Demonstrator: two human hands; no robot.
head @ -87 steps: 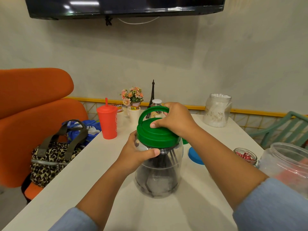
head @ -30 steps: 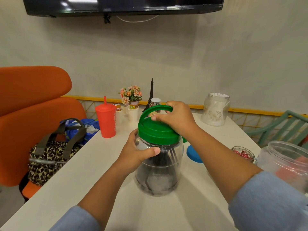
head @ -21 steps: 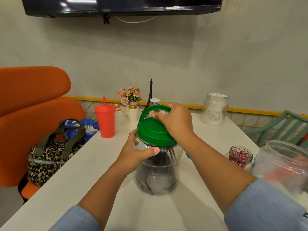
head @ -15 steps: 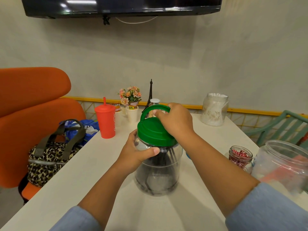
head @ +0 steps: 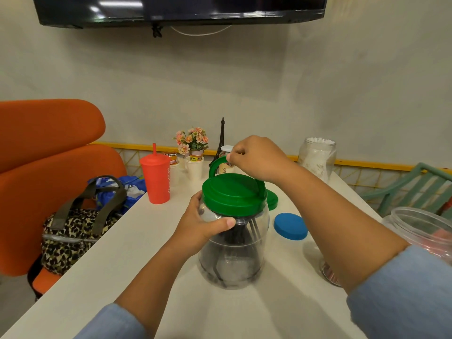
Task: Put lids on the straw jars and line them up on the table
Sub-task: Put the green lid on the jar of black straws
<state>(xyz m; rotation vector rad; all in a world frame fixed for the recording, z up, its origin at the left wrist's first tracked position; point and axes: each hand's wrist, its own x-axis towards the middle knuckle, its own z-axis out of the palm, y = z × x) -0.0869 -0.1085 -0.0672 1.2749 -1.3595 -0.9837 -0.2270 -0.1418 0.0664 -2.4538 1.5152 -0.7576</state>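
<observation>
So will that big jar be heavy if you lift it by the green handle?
Probably light: the jar looks like thin plastic holding only dark straws. It may swing under the green handle, so the left hand steadies it.

A single wide-angle camera sits at the person's head at the near end of the white table (head: 122, 265) and faces forward and down along it toward the pale far wall (head: 342, 81). It is close to the work: both forearms enter from the bottom edge, and the left hand (head: 203, 228) and right hand (head: 259, 157) meet mid-frame at the clear plastic jar (head: 234, 260) and its green handled lid (head: 232, 194). The view also takes in the orange upholstered chair (head: 44, 155) at the left and the dark wall-mounted screen (head: 181, 7) along the top.
</observation>
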